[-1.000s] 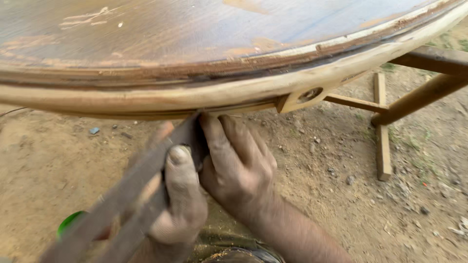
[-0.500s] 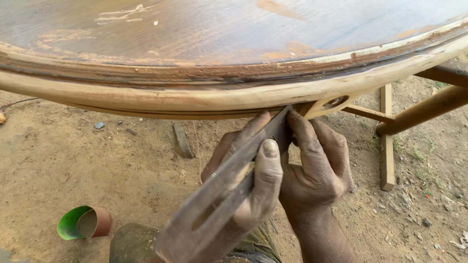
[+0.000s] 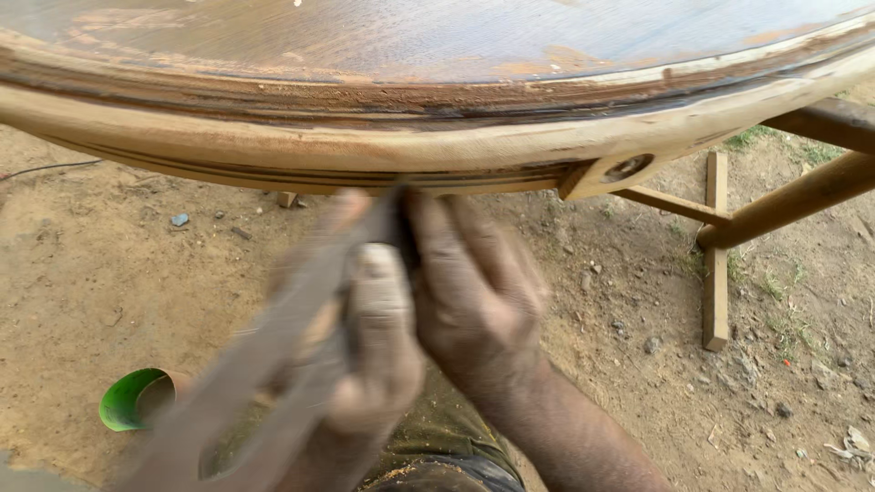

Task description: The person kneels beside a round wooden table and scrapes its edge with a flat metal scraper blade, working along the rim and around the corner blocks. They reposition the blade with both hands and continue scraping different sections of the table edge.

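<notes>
The round wooden tabletop (image 3: 437,55) fills the upper view. Both hands, the left hand (image 3: 374,346) and right hand (image 3: 474,292), grip a long flat blade (image 3: 273,364) pressed under the rim (image 3: 437,150); they have shifted leftward since half a second ago, indicating a scraping stroke.

A long flat metal blade (image 3: 273,364), blurred, slants up against the round wooden table's edge (image 3: 437,150).

Table rim (image 3: 437,150) blocks above hands (image 3: 428,319); open dirt ground (image 3: 118,273) left; brace (image 3: 715,246) right.
</notes>
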Available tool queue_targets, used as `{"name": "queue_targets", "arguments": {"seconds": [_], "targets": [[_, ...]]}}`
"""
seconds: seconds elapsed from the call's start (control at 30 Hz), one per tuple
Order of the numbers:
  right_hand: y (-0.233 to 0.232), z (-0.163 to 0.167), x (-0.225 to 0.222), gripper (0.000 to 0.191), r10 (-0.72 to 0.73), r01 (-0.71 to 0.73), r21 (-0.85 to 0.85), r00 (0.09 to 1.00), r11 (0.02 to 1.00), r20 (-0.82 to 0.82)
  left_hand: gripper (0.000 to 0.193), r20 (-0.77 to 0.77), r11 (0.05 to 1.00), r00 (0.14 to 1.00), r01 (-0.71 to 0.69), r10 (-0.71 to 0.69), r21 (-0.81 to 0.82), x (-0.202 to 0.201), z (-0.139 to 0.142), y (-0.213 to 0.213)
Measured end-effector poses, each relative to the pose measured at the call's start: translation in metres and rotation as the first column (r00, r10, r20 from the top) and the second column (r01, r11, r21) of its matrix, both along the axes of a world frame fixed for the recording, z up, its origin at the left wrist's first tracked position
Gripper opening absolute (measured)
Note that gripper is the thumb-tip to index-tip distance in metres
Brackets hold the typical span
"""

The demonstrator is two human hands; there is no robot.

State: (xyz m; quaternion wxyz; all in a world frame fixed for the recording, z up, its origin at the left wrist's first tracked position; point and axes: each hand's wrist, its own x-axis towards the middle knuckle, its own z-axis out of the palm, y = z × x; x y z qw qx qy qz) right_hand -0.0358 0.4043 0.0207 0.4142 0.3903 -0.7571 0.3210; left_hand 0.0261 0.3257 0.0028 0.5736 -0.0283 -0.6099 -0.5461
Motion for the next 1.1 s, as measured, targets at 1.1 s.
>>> {"name": "queue_targets", "arguments": {"seconds": [1.1], "targets": [[0.017, -0.016, -0.013, 0.028, -0.101, 0.105, -0.096, 0.994, 0.99, 0.039, 0.03, 0.204, 0.976, 0.979, 0.016, 0.029, -0.215, -0.01, 0.002, 0.0]]}}
